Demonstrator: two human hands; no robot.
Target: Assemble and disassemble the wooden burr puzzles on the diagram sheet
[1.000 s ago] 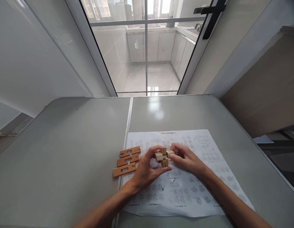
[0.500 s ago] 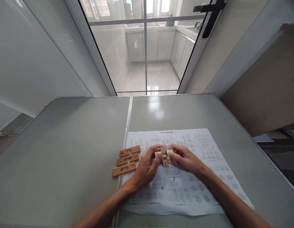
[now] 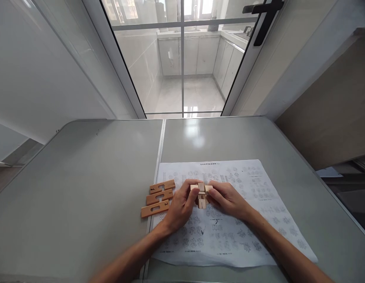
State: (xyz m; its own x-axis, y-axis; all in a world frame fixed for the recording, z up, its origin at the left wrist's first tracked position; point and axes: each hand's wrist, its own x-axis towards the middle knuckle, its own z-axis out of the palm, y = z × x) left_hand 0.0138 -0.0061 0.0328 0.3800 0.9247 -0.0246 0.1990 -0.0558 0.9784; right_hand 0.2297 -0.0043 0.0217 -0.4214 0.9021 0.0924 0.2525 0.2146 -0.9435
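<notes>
A small cluster of interlocked light wooden blocks (image 3: 201, 203) is held between both hands above a printed paper sheet (image 3: 226, 236). The fingers of my left hand (image 3: 181, 202) are closed on its left side, the thumb on a block end. My right hand (image 3: 228, 198) pinches the right side of the same cluster with thumb and fingers. Left of my left hand lie three darker orange-brown wooden pieces with cut-out slots: the top one (image 3: 154, 189), the middle one (image 3: 152, 199) and the bottom one (image 3: 147, 212), each with a dark mark.
The grey table (image 3: 82, 196) has a pale seam running front to back, left of the hands. Beyond its far edge stands a glass door (image 3: 170, 94) with a black handle (image 3: 263, 23). Dark items sit below the table's right edge.
The hands have drawn slightly closer together round the block cluster. The cluster has tilted a little, and its blocks look more tightly grouped. The view has shifted slightly.
</notes>
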